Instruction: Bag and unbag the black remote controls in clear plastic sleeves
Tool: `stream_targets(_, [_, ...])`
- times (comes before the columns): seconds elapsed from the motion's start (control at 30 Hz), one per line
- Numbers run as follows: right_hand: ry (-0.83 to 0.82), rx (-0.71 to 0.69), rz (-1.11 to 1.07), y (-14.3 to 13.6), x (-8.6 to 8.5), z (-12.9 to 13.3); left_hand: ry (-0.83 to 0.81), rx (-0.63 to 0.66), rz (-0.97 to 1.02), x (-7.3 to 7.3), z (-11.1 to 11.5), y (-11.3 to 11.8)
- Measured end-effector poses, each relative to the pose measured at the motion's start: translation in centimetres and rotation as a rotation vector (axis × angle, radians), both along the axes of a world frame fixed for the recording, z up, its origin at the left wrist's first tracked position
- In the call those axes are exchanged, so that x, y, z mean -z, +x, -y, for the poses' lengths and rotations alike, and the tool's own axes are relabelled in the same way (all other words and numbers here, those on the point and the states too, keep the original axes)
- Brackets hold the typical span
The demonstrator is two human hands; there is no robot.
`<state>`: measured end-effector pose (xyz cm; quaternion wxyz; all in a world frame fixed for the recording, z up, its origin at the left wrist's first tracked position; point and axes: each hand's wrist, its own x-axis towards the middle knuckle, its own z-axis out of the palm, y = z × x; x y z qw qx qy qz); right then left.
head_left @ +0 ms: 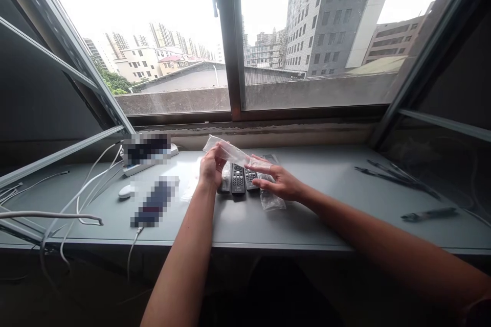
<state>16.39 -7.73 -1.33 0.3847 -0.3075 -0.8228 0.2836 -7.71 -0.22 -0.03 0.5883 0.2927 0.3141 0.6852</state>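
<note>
A clear plastic bag (230,152) is stretched between my hands above several remote controls. My left hand (211,166) is closed round the bag's left end. At its right end, my right hand (276,180) has its fingers spread, with some fingers at or inside the bag; the exact contact is hard to tell. Below the bag lies a black remote control (238,181), with another remote (251,179) on its right, partly covered by my right hand. Wrapped items lie on both sides, one in a clear plastic wrapper (273,200) under my right hand.
On the left are a white power strip (174,150), a small white oval object (125,192), white cables (82,199) and blurred-out items. Several dark pens (399,179) lie on the right. Metal frame bars rise at both sides, and a window stands behind the table (326,225).
</note>
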Motion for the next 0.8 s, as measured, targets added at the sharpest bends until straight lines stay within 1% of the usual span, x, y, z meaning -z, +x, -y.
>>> stream_targets(0.1, [0.0, -0.005, -0.006, 0.0, -0.2, 0.1, 0.0, -0.048, 0.035, 0.2, -0.4, -0.2])
stream_targets(0.33, [-0.028, -0.006, -0.023, -0.1, -0.8, 0.4, -0.03, -0.015, 0.055, 0.2, -0.6, -0.3])
stream_targets(0.43, [-0.065, 0.014, -0.013, -0.1, -0.9, 0.5, -0.038, -0.031, 0.061, 0.4, -0.9, -0.7])
stream_targets(0.53, [-0.077, 0.009, -0.042, -0.1, -0.8, 0.5, -0.034, -0.065, 0.084, 0.6, -1.2, -0.9])
stream_targets(0.6, [-0.061, 0.002, -0.058, -0.1, -0.6, 0.4, -0.032, -0.065, 0.086, 0.7, -1.2, -0.9])
stream_targets(0.7, [-0.057, -0.01, -0.037, 0.0, -0.3, 0.1, -0.031, -0.056, 0.085, 0.6, -1.1, -0.9])
stream_targets(0.8, [-0.099, -0.001, -0.012, 0.2, -0.2, -0.1, -0.031, -0.078, 0.081, 0.4, -0.8, -0.9])
